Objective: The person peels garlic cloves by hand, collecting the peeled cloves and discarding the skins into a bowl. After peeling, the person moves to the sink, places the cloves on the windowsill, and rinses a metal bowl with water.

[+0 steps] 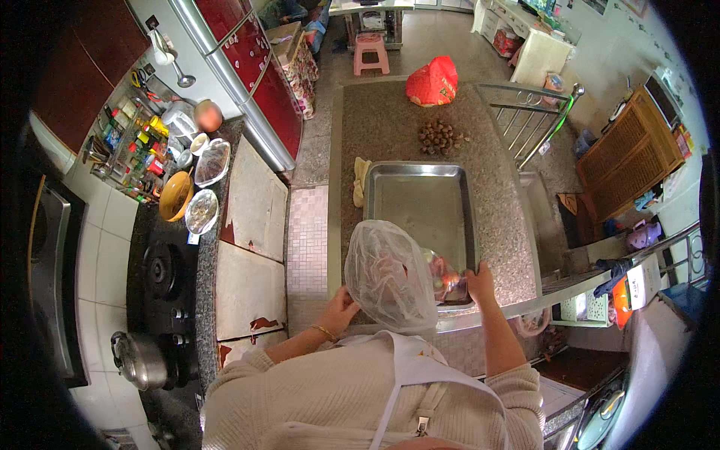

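A large clear plastic bag, puffed out, hangs over the near left part of a metal baking tray. My left hand pinches the bag's lower left edge. My right hand is at the tray's near right corner, its fingertips against a printed plastic package with red and green patches; whether it grips the package or the tray rim is not plain. The package lies partly behind the bag. Beyond the tray sit a heap of small brown nuts and a red bag. A pale cloth lies left of the tray.
A stone-topped counter bears the tray. To the left stand a gas stove, a metal pot, a yellow bowl, foil-lined dishes and a rack of jars. A metal railing is at the right.
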Motion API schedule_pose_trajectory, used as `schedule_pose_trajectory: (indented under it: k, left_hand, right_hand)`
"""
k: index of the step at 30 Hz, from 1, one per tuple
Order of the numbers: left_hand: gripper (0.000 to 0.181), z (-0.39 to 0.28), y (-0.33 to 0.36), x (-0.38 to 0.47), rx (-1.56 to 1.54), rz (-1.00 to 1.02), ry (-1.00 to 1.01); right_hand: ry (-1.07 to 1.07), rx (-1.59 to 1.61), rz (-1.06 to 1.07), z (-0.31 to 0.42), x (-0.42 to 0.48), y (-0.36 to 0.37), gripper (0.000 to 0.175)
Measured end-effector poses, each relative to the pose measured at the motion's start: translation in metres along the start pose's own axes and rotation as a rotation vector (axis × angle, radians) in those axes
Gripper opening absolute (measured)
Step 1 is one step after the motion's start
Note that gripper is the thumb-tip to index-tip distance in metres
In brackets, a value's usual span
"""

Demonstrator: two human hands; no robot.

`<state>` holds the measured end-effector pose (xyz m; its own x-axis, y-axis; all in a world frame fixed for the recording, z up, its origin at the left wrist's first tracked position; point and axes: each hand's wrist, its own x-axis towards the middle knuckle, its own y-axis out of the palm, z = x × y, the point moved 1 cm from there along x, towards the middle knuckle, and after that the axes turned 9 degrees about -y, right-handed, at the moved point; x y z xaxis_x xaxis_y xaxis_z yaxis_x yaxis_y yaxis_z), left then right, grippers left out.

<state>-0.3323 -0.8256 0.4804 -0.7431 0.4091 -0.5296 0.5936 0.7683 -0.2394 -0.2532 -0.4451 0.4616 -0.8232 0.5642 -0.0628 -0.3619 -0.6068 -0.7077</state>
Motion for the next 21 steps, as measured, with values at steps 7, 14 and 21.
schedule_pose_trajectory:
  k: [7,14,21]
  left_hand:
    - [0.048,-0.021,0.021,0.001,-0.04,0.089,0.122]
    - [0.04,-0.079,0.023,0.022,0.113,0.006,0.623]
    - [0.043,-0.106,0.097,0.126,0.189,0.636,1.004]
  right_hand:
    - [-0.098,0.067,-0.121,0.021,-0.029,-0.024,0.023]
    - [0.245,0.68,-0.321,0.016,-0.101,-0.076,0.043]
    - [0.227,0.758,-0.641,0.037,-0.224,-0.091,0.064]
